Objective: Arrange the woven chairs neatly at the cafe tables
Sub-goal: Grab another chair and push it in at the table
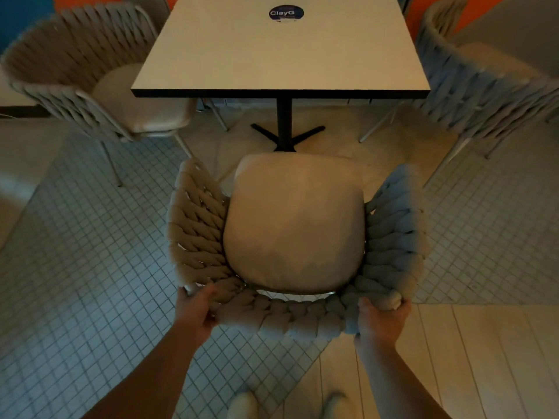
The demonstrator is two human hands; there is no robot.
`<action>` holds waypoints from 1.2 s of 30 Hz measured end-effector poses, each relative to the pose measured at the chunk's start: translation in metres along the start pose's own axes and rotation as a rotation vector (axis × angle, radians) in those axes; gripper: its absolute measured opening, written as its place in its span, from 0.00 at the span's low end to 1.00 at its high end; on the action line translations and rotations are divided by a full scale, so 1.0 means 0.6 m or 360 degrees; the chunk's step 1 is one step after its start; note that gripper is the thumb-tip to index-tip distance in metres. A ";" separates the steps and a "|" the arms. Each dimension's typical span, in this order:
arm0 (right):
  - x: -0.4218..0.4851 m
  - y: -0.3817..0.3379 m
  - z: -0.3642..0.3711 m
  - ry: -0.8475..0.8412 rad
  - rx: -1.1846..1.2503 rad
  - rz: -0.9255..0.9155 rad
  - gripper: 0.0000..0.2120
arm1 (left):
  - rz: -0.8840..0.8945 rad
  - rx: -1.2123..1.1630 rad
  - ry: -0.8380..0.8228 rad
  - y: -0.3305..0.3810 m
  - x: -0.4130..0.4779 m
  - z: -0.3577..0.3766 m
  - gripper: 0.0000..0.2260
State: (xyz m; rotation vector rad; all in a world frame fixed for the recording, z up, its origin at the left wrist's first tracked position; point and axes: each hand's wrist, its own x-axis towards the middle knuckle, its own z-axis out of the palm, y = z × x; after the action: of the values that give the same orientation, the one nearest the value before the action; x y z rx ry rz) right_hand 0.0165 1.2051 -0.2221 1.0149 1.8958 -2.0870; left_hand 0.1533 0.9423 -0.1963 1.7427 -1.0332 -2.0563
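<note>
Both hands, left (196, 309) and right (381, 320), grip the chair (295, 231) back. The table (281, 52) waits ahead. 2 more chairs sit crooked.

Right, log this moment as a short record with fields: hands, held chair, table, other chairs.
left hand: gripping the woven back rim at its left corner
right hand: gripping the rim at its right corner
held chair: facing the table, seat not yet under it
table: white top, round sticker
other chairs: one at left, one at right
</note>
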 end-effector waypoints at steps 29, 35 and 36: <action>-0.011 0.006 -0.035 -0.0191 -0.0078 0.0039 0.32 | -0.0065 0.0073 -0.0004 -0.029 -0.029 -0.042 0.21; -0.009 0.010 -0.033 -0.0146 -0.0142 0.0024 0.33 | -0.0069 0.0117 0.0035 -0.030 -0.016 -0.047 0.21; -0.008 0.012 -0.033 -0.0142 -0.0175 0.0025 0.34 | -0.0072 0.0130 0.0035 -0.031 -0.014 -0.047 0.21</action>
State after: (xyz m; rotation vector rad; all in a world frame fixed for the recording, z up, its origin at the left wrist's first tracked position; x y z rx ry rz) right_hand 0.0313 1.2206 -0.2248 0.8945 1.9286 -1.9610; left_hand 0.1861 0.9506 -0.2030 1.8406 -1.0953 -2.0441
